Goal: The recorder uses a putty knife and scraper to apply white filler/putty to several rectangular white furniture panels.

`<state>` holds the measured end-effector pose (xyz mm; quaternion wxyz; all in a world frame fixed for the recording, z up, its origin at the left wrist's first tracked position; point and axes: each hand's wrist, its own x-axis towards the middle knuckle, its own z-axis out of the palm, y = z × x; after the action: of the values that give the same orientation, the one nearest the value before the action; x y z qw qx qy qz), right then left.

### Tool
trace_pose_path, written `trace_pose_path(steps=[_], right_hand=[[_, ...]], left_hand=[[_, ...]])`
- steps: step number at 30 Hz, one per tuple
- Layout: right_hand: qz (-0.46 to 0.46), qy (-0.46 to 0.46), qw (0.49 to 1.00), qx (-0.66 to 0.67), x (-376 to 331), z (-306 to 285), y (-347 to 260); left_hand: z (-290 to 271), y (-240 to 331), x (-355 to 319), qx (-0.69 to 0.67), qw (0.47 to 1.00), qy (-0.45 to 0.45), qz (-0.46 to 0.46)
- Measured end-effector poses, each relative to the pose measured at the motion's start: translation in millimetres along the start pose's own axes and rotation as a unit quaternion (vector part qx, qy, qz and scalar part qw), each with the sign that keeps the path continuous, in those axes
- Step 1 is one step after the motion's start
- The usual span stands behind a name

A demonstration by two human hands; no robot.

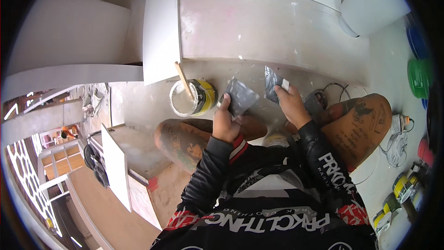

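Observation:
My left hand [225, 122] is closed round a flat grey putty knife [243, 98], its wide blade smeared with pale paste and tilted up to the right. Across from it, my right hand [293, 105] grips a second, dark scraper [271, 82] with whitish marks. A gap separates the two blades, and both are held above the floor between my bent knees. Left of my left hand stands a yellow and black bucket [209, 96] containing white paste [181, 99]. A wooden stick [184, 79] leans out of it.
A white panel [162, 30] stands beyond the bucket, against a pale surface. Another white board [118, 166] lies at the lower left. At the right are a green bucket [418, 78], a coiled white cable [396, 150] and several yellow and black containers [403, 186].

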<state>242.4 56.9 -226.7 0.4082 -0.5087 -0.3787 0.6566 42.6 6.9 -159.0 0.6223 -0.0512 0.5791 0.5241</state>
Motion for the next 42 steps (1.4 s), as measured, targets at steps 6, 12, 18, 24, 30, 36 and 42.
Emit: trace_pose_path(steps=[6, 12, 18, 24, 30, 36, 42], right_hand=[[-0.143, -0.019, 0.959, -0.242, -39, 14, -62], [-0.315, -0.073, 0.895, -0.307, -61, 7, -67], [-0.403, -0.053, 0.822, -0.400, -64, 30, -63], [-0.281, 0.067, 0.897, -0.336, -17, 25, -14], [-0.383, -0.062, 0.872, -0.297, -50, 36, -58], [-0.278, 0.042, 0.919, -0.277, -28, 21, -32], [-0.373, -0.069, 0.869, -0.318, -59, 22, -70]], left_hand=[[-2, 23, 2, -0.296, 0.899, -0.314, -0.074], [7, 24, -4, -0.345, 0.863, -0.355, -0.097], [13, 6, -14, -0.416, 0.819, -0.371, -0.136], [16, -15, -16, -0.423, 0.816, -0.356, -0.169], [0, 1, -22, -0.481, 0.793, -0.338, -0.159], [9, 0, -19, -0.445, 0.752, -0.435, -0.217], [5, 17, -19, -0.462, 0.776, -0.394, -0.170]])
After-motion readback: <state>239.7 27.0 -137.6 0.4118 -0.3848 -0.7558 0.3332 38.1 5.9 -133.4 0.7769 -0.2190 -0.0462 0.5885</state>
